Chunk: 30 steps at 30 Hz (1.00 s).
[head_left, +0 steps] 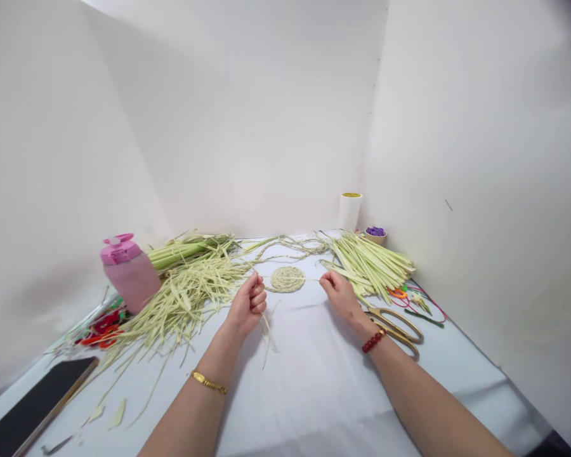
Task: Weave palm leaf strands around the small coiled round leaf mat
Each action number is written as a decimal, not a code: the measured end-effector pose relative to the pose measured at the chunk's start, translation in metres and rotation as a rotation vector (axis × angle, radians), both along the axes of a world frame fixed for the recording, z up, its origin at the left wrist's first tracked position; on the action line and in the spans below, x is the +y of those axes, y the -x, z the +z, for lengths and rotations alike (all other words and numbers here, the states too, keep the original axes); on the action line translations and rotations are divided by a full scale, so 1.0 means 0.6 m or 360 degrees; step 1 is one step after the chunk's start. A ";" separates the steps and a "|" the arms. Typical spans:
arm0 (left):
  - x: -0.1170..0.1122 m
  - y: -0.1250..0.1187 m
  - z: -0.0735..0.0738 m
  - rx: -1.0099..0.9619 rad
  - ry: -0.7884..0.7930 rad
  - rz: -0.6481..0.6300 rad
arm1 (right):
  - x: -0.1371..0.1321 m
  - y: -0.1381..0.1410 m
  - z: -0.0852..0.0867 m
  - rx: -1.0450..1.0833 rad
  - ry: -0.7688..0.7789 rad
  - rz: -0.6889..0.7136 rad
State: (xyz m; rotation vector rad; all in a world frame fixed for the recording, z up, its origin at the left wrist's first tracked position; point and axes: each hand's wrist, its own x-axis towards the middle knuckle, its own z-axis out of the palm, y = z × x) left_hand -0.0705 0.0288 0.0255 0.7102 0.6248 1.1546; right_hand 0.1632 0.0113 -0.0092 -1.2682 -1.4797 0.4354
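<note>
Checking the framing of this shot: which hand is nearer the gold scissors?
Right. The right hand is just left of the gold scissors, not touching them; the left hand is much farther left.

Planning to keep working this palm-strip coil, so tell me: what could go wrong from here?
The scissors lie close to your right hand, so a sideways move might knock them or catch your wrist. The loose strips crowd your left hand and could snag on the coil. The pink bottle stands against the pile, so a careless reach might tip it onto the strips.
</note>
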 end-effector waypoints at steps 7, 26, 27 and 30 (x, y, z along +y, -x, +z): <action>-0.001 -0.011 -0.005 0.0173 -0.0117 0.0231 | 0.001 0.001 -0.003 0.0200 0.0137 -0.0083; -0.037 -0.063 -0.023 0.1348 -0.0579 -0.0175 | -0.020 0.030 0.008 0.0129 0.0125 0.0148; -0.036 -0.063 -0.026 0.1383 -0.0651 -0.0228 | -0.020 0.030 0.009 0.0118 0.0155 0.0120; -0.034 -0.063 -0.030 0.1410 -0.0711 -0.0250 | -0.019 0.027 0.008 0.0130 0.0260 0.0063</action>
